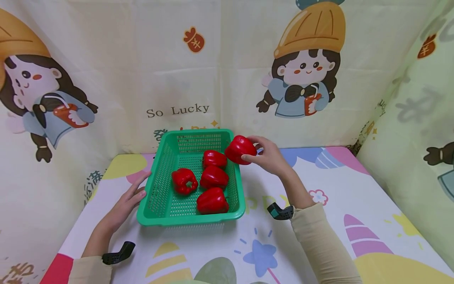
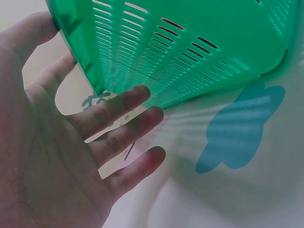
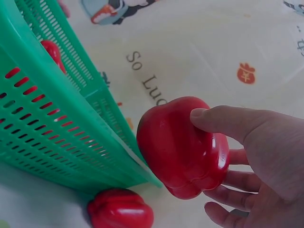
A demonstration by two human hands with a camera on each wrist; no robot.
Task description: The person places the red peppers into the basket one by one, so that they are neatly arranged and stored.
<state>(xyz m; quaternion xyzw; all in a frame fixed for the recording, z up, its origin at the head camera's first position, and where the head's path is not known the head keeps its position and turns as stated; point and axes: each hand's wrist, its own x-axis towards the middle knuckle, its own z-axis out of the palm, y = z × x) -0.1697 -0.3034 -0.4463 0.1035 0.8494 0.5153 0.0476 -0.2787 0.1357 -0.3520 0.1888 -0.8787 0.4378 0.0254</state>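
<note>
My right hand (image 1: 265, 155) grips a red bell pepper (image 1: 241, 149) between thumb and fingers, above the right rim of a green plastic basket (image 1: 194, 219). In the right wrist view the thumb lies on top of this pepper (image 3: 183, 142). Inside the basket lie several more red bell peppers, one of them (image 1: 184, 181) left of the others. My left hand (image 1: 124, 203) touches the basket's left side; the left wrist view shows two fingertips at the rim and the other fingers (image 2: 128, 135) stretched out below.
Beside the basket, outside its wall, another red bell pepper (image 3: 121, 209) shows in the right wrist view. The basket stands on a table with a patterned cloth (image 1: 262, 228). A printed curtain (image 1: 227, 79) hangs right behind the table's back edge.
</note>
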